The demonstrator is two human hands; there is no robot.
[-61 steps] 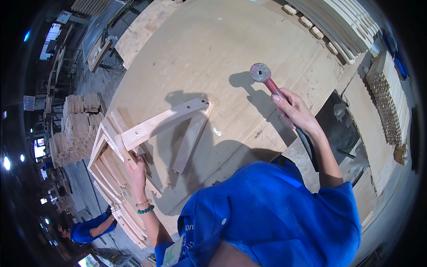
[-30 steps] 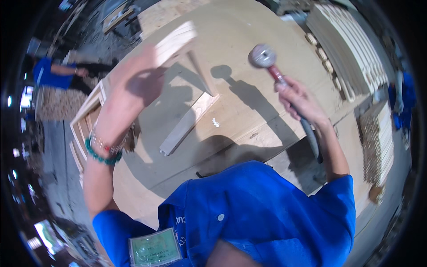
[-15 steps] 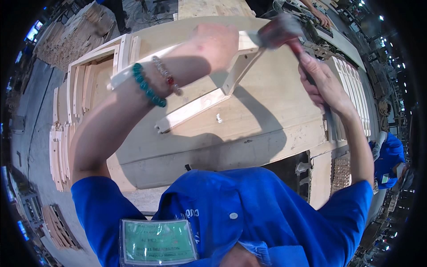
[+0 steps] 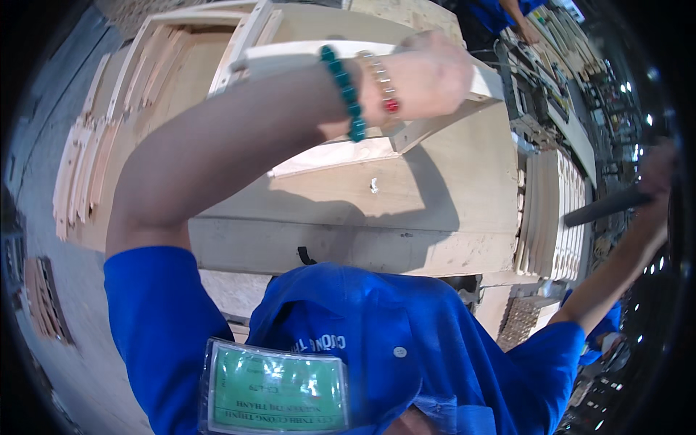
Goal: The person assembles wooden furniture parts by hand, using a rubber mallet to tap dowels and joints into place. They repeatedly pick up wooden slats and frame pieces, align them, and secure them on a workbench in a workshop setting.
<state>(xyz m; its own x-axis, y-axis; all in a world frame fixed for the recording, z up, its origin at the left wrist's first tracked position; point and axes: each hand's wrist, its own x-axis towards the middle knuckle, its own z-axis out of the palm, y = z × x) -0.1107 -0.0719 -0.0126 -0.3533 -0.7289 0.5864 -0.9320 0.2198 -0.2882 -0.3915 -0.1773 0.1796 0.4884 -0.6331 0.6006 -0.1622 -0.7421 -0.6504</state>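
Note:
My left hand is closed around the upper rail of a pale wooden frame, near its right corner. The fingers are blurred and partly turned from view. A crosspiece joins this rail to the lower one, which lies on the wooden worktable. Far out to the right, my raised right hand grips a mallet by its dark handle. The handle's butt end points back toward the table, while the mallet's head is lost in the dark rim of the picture.
Slatted wooden parts stand stacked at the table's right edge. More wooden frames and curved pieces lie at the left. Another person's hand shows beyond the table. A pale scrap sits near the frame.
My right hand has swung the mallet away from the frame's corner, out to the far right. The left hand and the frame appear further right as the view shifted.

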